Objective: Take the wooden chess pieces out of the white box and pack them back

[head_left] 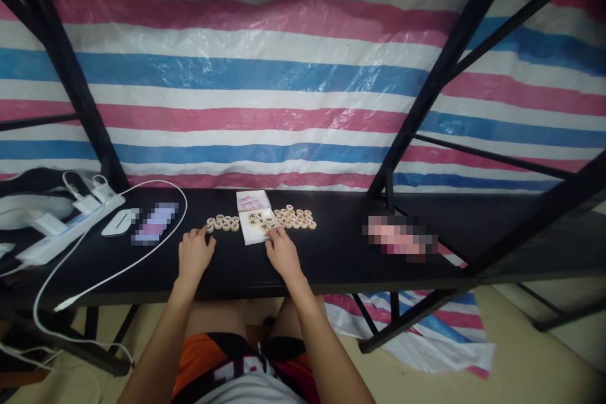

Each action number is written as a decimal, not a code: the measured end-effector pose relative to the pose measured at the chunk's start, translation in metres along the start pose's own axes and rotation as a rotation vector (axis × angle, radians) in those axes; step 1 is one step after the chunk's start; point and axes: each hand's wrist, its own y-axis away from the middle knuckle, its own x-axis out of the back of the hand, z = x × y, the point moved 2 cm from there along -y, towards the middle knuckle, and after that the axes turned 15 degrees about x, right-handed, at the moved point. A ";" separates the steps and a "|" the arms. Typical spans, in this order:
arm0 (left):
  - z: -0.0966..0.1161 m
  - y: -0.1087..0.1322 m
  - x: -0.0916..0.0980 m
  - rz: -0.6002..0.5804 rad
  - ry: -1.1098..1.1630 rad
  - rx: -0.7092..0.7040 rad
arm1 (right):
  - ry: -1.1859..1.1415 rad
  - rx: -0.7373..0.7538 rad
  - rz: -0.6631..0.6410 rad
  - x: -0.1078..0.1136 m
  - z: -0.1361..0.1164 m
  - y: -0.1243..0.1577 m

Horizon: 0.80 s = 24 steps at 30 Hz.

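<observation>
A small white box [254, 238] lies open on the black desk, its printed lid [252, 201] folded back toward the wall. Several round Chinese chess pieces with dark characters [258, 219] are inside it. To its left stand rows of pale pieces [226, 222]; to its right is a group with red characters [296, 218]. My left hand [194, 255] rests on the desk, its index finger at the leftmost piece and the thumb apart. My right hand [283, 254] reaches over the box's near right corner, its fingertips closed around a piece there, partly hidden by the fingers.
On the left are a white power strip [71, 233] with plugs, a white cable [127, 268], a white flat device [120, 222] and a blurred phone-like object [154, 224]. A blurred pink object [400, 237] lies right. Black metal posts [426, 101] frame a striped plastic sheet [255, 76].
</observation>
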 end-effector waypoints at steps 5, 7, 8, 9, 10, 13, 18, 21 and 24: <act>-0.003 -0.002 -0.001 -0.008 0.050 0.026 | -0.010 0.008 -0.008 -0.001 0.000 -0.001; -0.005 -0.005 -0.001 -0.029 0.113 0.038 | -0.012 0.004 -0.010 -0.001 0.000 -0.002; -0.006 -0.006 -0.001 -0.040 0.138 0.036 | -0.012 0.003 -0.011 -0.002 0.000 -0.002; -0.006 -0.006 -0.001 -0.047 0.151 0.028 | -0.012 0.005 -0.011 -0.002 0.000 -0.003; -0.006 -0.007 -0.001 -0.051 0.152 0.014 | -0.013 0.008 -0.010 -0.002 0.001 -0.003; -0.004 -0.005 0.000 -0.049 0.119 -0.033 | -0.023 0.031 -0.005 -0.002 0.001 -0.002; 0.002 -0.001 0.001 -0.025 0.156 -0.154 | -0.071 0.102 -0.025 -0.002 -0.002 -0.002; 0.009 0.000 0.000 -0.049 0.266 -0.307 | -0.075 0.092 0.021 0.000 -0.003 -0.002; 0.019 0.001 0.000 -0.128 0.365 -0.380 | -0.029 0.001 0.050 0.001 -0.001 -0.002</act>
